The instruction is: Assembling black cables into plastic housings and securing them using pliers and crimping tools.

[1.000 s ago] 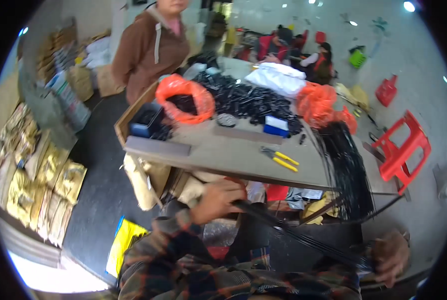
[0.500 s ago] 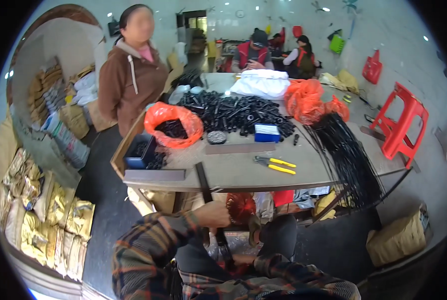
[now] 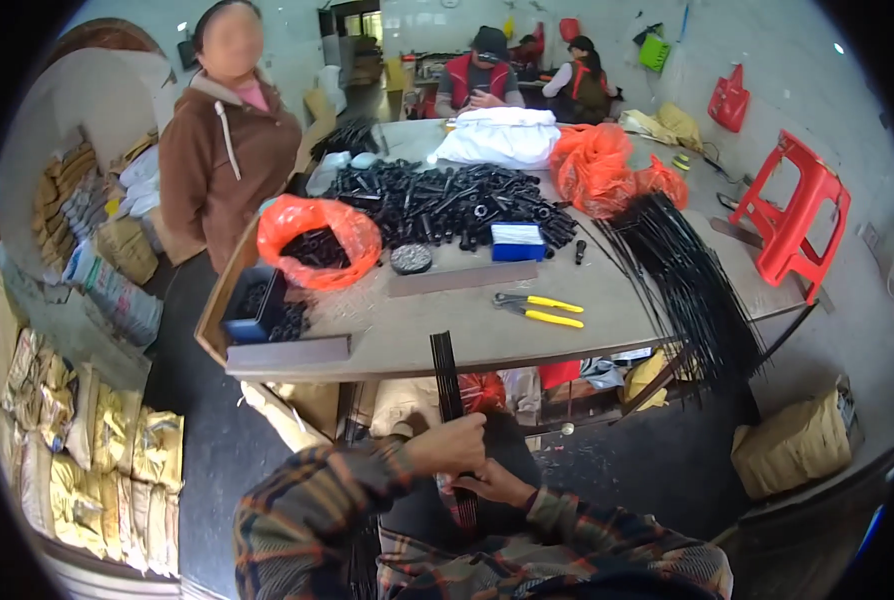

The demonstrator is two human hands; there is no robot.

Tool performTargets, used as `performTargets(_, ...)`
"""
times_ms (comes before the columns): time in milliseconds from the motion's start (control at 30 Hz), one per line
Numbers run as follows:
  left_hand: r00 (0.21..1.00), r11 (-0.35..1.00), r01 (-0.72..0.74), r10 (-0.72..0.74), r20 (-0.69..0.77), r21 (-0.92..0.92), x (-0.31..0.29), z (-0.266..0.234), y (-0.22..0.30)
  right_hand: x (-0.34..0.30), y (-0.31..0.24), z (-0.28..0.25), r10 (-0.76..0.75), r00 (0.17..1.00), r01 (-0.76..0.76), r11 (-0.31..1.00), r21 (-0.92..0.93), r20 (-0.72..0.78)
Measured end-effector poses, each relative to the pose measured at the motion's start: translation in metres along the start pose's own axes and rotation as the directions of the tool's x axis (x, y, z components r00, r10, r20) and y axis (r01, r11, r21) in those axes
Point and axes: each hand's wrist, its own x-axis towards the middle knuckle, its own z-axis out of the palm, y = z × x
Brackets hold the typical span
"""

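A narrow bundle of thin black rods (image 3: 447,375) stands nearly upright over my lap, its upper end just in front of the table edge. My left hand (image 3: 445,446) is closed across the middle of the bundle, the fingers curled into a fist. Just below and to the right, my right hand (image 3: 499,484) is closed on the lower part of the bundle with thumb and fingers. Between and behind the hands, part of the bundle is hidden. More such rods lie in a large loose bunch (image 3: 687,290) over the table's right edge.
The table (image 3: 437,335) holds a heap of black parts (image 3: 437,200), an orange bag (image 3: 362,240), a blue box (image 3: 517,243), yellow-handled pliers (image 3: 542,309) and a red stool (image 3: 792,215). A person (image 3: 229,150) stands at the left. Sacks (image 3: 97,450) line the left floor.
The rod bundle has swung from a leftward tilt to nearly upright. My left hand has moved right; my right hand has risen to join it on the bundle. The view has shifted slightly.
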Motion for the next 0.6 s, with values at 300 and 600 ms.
performTargets(300,0.254,0.084,0.037,-0.965,-0.072,-0.996,-0.046,-0.008,0.048,-0.014,-0.009,-0.008,0.104,0.988,-0.109,0.993,0.038,0.112)
performTargets(600,0.359,-0.291,-0.533,-0.928,0.100,-0.795,0.000,-0.040,0.072,0.020,-0.090,-0.094,0.094,0.952,-0.006,0.957,-0.291,0.290)
